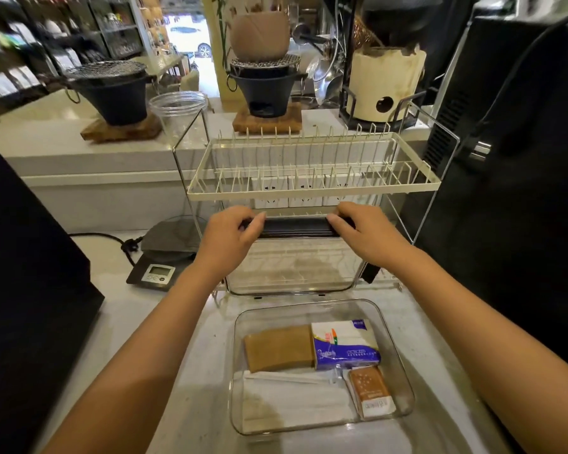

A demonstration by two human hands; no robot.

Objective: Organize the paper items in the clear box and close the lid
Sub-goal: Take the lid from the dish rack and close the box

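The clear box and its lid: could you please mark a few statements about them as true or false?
1. The lid stands raised behind the clear box. True.
2. Only the left hand holds the lid's black edge. False: the right hand grips it too.
3. The clear box is empty. False: a brown paper stack, tissue pack and white napkins lie inside.
4. The tissue pack lies right of the brown paper stack. True.

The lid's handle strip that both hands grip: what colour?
Black handle strip on the clear hinged lid, head view.
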